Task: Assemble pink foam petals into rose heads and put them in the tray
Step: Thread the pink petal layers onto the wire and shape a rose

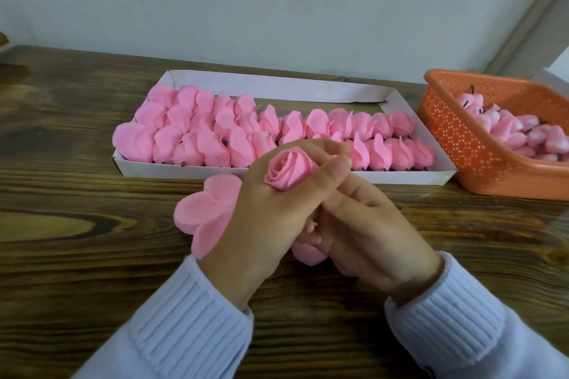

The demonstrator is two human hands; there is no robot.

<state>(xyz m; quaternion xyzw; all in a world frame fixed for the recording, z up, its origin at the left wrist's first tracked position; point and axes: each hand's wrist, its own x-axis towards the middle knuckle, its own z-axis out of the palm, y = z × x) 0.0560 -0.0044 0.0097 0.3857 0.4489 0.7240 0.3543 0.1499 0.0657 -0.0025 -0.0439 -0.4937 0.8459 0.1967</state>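
The left hand (pixel 264 218) comes in from the lower left, back of the hand up, and pinches a rolled pink rose head (pixel 288 171) between thumb and forefinger, the spiral centre facing up. The right hand (pixel 372 237) lies against and partly beneath it, palm turned inward, its fingers curled round a pink foam piece (pixel 308 251) that sticks out below the two hands; how this piece joins the rose is hidden. Both wrists wear ribbed white sleeves (pixel 184 317). Just left of the left hand, partly under it, a pile of flat petals (pixel 209 212) rests on the dark wooden table (pixel 92 255). Just beyond the fingertips stands the white cardboard tray (pixel 184 171), packed with rows of finished rose heads (pixel 215 132) lying on their sides. Beyond and to the right of the right hand, touching the tray's corner, an orange perforated basket (pixel 455 138) holds pale pink buds (pixel 508 129) with dark stems.
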